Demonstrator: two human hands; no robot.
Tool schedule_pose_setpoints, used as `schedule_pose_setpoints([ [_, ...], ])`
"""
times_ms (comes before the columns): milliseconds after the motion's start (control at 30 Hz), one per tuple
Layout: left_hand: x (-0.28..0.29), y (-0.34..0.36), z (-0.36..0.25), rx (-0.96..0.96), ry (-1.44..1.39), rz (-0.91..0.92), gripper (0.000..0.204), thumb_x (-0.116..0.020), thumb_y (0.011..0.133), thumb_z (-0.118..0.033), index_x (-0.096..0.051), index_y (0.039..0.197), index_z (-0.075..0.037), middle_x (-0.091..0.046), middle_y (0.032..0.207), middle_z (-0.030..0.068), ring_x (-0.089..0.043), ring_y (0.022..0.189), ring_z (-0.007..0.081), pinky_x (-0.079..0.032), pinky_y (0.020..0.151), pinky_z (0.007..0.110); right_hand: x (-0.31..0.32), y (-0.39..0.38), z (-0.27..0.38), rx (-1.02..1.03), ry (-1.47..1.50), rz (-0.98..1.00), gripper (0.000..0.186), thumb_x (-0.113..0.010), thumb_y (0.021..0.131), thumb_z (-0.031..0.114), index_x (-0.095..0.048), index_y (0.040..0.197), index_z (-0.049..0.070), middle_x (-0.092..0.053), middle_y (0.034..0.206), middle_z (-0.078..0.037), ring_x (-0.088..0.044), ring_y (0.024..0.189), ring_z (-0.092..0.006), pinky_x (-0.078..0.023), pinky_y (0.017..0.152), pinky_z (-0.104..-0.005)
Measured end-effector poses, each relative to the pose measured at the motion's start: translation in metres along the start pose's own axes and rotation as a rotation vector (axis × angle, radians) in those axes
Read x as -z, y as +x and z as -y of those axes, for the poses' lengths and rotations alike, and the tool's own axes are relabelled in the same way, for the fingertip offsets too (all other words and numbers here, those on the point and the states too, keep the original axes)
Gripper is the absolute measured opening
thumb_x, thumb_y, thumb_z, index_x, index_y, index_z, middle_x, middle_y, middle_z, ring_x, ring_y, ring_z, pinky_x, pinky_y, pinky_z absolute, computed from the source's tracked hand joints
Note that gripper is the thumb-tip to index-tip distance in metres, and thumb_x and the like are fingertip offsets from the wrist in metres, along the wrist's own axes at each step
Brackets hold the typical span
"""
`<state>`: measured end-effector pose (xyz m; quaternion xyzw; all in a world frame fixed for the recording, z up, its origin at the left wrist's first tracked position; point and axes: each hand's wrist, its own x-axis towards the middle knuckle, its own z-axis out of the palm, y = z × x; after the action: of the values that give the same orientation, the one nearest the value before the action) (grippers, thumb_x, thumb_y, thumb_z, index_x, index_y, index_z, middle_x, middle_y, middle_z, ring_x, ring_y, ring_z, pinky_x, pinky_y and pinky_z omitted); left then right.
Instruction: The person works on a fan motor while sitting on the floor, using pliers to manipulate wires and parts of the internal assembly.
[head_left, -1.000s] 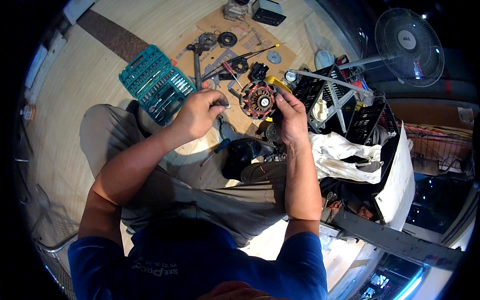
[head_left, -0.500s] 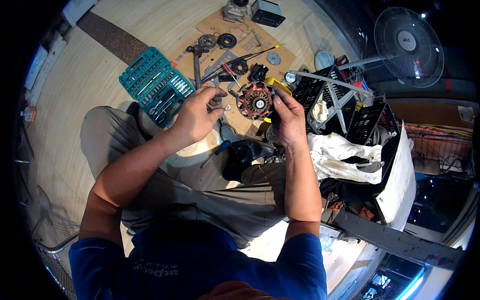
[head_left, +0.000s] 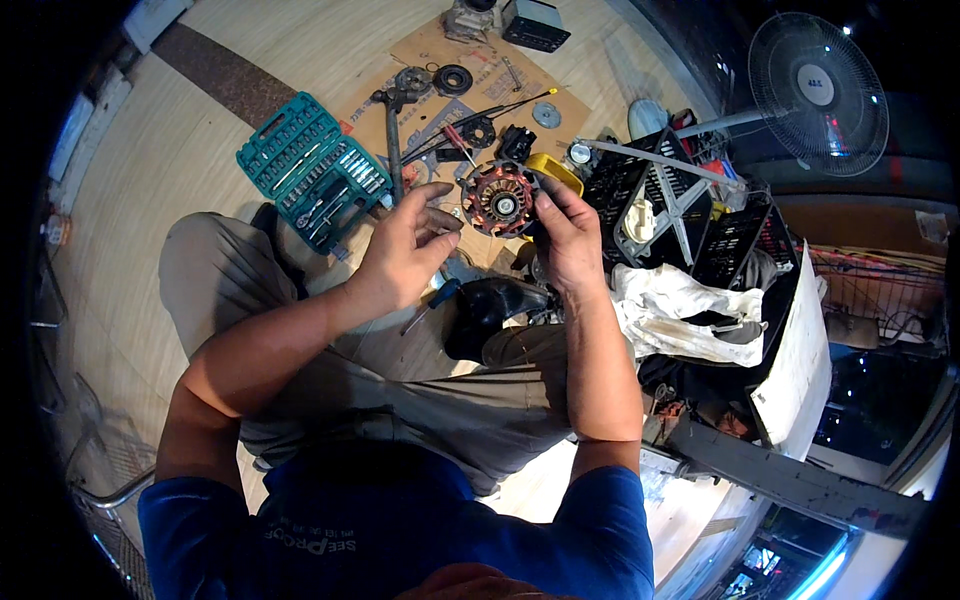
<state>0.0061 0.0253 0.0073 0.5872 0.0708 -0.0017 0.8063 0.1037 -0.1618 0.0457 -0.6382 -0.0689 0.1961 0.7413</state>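
Observation:
My right hand (head_left: 565, 225) grips a round stator (head_left: 503, 200) with copper windings and a pale centre, thumb on its right edge. My left hand (head_left: 410, 240) is just left of the stator, fingers apart and curved, with no object clearly held. Behind them on a brown cardboard sheet (head_left: 410, 50) lie a hammer (head_left: 393, 130), a red-handled screwdriver (head_left: 458, 142), dark round parts (head_left: 452, 80) and rods. Left of these is an open teal socket case (head_left: 285, 140). A blue-handled screwdriver (head_left: 442, 292) lies by my legs.
Black plastic crates (head_left: 730, 240) with a pale cross-shaped metal frame stand at the right, beside a standing fan (head_left: 815, 100) and a white rag (head_left: 680, 320). A yellow item (head_left: 555, 170) is behind my right hand. A boxy black device (head_left: 535, 25) sits at the back.
The stator has moved left in my right hand. My left hand's fingers have spread; earlier they pinched a small piece on a thin wire beside the stator.

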Motion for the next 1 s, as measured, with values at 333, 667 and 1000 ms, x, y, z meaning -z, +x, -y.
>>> schedule_pose_setpoints([
  [333,0.01,0.014,0.003,0.145,-0.51,0.178,0.045,-0.051,0.098,-0.012,-0.034,0.137,0.002,-0.054,0.123,0.0158,-0.059,0.11,0.0239,-0.055,0.086,0.04,-0.018,-0.004,-0.001,-0.036,-0.042,0.109,0.031,-0.057,0.095,0.011,-0.057,0.122,-0.004,-0.066,0.107,-0.006,-0.061,0.093,-0.0119,-0.05,0.084,-0.0264],
  [667,0.013,0.012,-0.001,0.179,-0.592,0.148,0.034,-0.046,0.099,-0.011,-0.042,0.131,-0.001,-0.056,0.122,0.0121,-0.06,0.107,0.0224,-0.053,0.087,0.041,-0.019,-0.005,0.001,-0.138,0.068,0.16,0.03,-0.054,0.096,0.011,-0.058,0.121,-0.005,-0.067,0.102,-0.007,-0.063,0.088,-0.0129,-0.052,0.079,-0.0266],
  [1000,0.011,0.012,-0.004,0.267,-0.641,0.07,0.028,-0.045,0.099,-0.013,-0.047,0.124,0.0,-0.061,0.117,0.0154,-0.062,0.107,0.0282,-0.051,0.094,0.044,-0.02,-0.003,-0.004,-0.183,-0.053,0.103,0.03,-0.054,0.098,0.02,-0.061,0.113,-0.005,-0.067,0.091,-0.007,-0.063,0.079,-0.0124,-0.052,0.073,-0.0259],
])
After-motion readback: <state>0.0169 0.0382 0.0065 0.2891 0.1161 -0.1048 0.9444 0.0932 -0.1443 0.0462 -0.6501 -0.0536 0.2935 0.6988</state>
